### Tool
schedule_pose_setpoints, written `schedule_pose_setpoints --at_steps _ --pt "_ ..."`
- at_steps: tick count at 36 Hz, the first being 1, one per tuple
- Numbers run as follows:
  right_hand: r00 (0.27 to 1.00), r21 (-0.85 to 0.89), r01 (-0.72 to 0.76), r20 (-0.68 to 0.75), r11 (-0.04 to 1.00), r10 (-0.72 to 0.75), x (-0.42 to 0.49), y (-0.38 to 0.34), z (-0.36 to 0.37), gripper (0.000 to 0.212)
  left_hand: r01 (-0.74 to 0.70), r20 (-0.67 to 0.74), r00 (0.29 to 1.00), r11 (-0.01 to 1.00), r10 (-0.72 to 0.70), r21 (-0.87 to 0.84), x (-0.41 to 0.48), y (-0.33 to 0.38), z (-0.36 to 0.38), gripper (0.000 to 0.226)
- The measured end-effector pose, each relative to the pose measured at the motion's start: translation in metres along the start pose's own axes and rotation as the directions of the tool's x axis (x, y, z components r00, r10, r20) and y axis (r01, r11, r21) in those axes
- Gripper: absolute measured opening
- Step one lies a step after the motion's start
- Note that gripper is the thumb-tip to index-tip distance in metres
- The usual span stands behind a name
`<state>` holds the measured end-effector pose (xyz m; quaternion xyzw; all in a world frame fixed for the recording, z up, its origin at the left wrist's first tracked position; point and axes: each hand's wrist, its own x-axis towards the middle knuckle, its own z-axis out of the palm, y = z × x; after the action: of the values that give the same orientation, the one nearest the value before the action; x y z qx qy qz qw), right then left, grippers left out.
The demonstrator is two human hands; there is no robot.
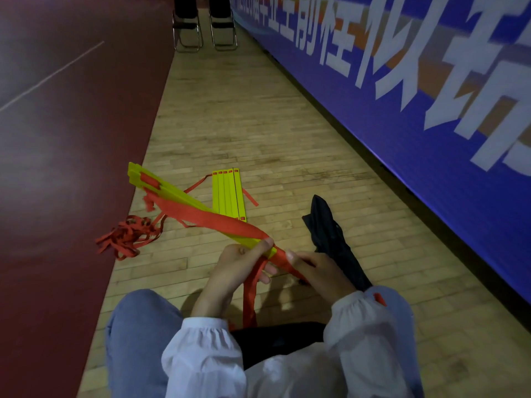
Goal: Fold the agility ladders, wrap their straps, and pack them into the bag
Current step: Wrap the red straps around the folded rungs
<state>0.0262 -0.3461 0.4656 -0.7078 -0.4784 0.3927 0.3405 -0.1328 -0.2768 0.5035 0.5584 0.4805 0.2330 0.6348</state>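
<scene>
A stacked bundle of yellow ladder rungs (172, 193) slants from upper left down to my hands, with a red strap (212, 219) wound diagonally along it. My left hand (238, 268) grips the bundle's near end, thumb on top. My right hand (313, 268) pinches the red strap where it leaves that end. A strap tail (249, 300) hangs down between my hands. More loose red strap (129, 237) lies tangled on the floor at left. A second set of yellow rungs (229, 195) lies flat side by side further off. The black bag (330, 237) lies crumpled to the right.
I am low on a wooden floor (230, 110), with a knee in blue jeans (138, 326) at lower left. A dark red mat (71, 139) borders the left side. A blue banner wall (431, 110) runs along the right. Two metal chairs (204, 33) stand far ahead.
</scene>
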Motion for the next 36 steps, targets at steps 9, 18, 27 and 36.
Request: schedule_pose_setpoints --at_steps 9,18,27,36 --pt "0.997 0.0 0.014 -0.077 1.0 -0.014 0.003 0.005 0.0 0.064 0.007 0.019 1.0 0.999 -0.006 -0.033 0.0 0.002 0.0 0.047" --pt "0.972 -0.063 0.024 -0.233 0.998 -0.039 0.005 -0.003 0.01 0.026 0.061 0.034 0.998 0.997 -0.059 -0.046 0.002 0.001 -0.007 0.058" --pt "0.932 -0.149 0.019 -0.354 0.989 -0.072 0.005 -0.005 0.011 0.051 0.037 -0.019 0.999 0.995 -0.039 -0.095 0.004 0.0 -0.002 0.044" --pt "0.93 -0.128 -0.001 -0.365 0.992 -0.047 0.008 -0.007 0.022 0.046 0.008 -0.104 0.994 0.987 -0.025 -0.161 0.008 -0.004 -0.002 0.033"
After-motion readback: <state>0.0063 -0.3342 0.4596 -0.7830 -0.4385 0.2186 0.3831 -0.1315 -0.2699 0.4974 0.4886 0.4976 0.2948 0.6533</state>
